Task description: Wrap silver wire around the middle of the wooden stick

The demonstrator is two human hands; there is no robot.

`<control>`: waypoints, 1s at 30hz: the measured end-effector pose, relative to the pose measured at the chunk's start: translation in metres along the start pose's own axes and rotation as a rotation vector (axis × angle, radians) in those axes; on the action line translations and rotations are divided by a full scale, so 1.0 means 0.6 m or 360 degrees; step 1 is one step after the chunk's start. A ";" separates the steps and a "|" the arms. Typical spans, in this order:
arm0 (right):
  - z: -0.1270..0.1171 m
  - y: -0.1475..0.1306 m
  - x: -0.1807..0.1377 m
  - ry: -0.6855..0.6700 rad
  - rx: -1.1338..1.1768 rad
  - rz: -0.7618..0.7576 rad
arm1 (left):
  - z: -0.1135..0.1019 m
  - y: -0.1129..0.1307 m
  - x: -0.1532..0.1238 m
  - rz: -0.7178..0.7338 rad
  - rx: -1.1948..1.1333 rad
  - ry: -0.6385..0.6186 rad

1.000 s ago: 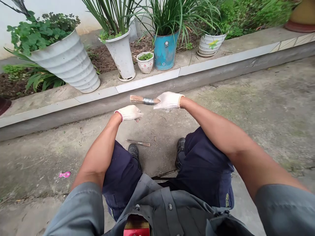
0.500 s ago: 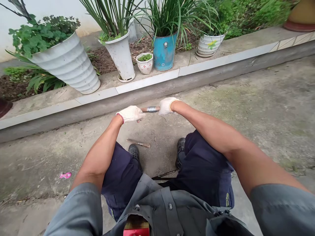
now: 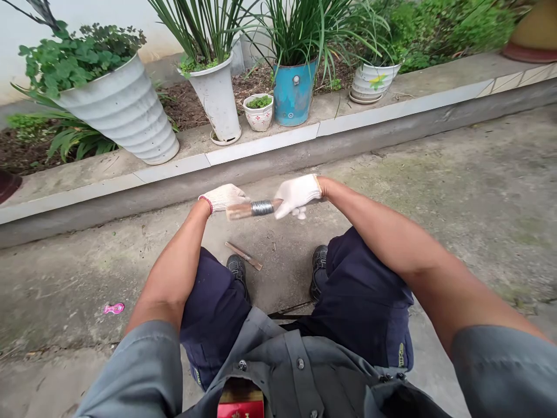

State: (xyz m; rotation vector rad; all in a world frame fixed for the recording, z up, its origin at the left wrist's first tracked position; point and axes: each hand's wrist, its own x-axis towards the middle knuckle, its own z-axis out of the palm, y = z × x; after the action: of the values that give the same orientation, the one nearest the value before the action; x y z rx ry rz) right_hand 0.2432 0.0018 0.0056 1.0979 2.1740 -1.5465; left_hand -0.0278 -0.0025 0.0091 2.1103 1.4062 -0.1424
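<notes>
Wooden and short, the brown stick wrapped with a band of silver wire (image 3: 252, 209) has tilted since half a second ago: its free end now points left and slightly down, and the left end is uncovered. The white-gloved right hand (image 3: 296, 195) grips its right end, raised a little. The white-gloved left hand (image 3: 224, 197) sits just behind the free end, loosely curled, whether touching cannot be told. Below, a thin flat wooden strip (image 3: 243, 255) lies on the concrete ground (image 3: 456, 191), now angled differently.
</notes>
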 end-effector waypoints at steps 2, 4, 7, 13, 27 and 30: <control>0.006 0.011 0.017 -0.0143 -0.0100 0.0134 | 0.002 0.004 0.000 -0.0045 0.0060 0.0047; 0.006 0.021 0.036 -0.0132 -0.0301 0.0319 | 0.004 0.012 -0.001 -0.0076 0.0086 0.0048; -0.009 0.030 0.064 0.0149 -0.0672 0.0539 | 0.007 0.027 -0.003 -0.0075 0.0116 -0.0002; -0.050 0.022 0.066 0.0894 -0.0837 0.0346 | 0.005 0.037 -0.004 -0.0065 -0.0087 -0.0002; 0.005 0.023 0.033 -0.0190 -0.0303 0.0277 | 0.007 0.024 0.001 -0.0032 0.0066 0.0091; -0.007 0.025 0.063 0.0019 -0.0619 0.0524 | 0.018 0.042 0.004 -0.0049 0.0126 -0.0012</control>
State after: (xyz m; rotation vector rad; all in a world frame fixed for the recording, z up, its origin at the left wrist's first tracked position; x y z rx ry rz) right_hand 0.2287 0.0243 -0.0256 1.2490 2.0524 -0.9329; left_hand -0.0021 -0.0131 0.0096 2.1504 1.4507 -0.2214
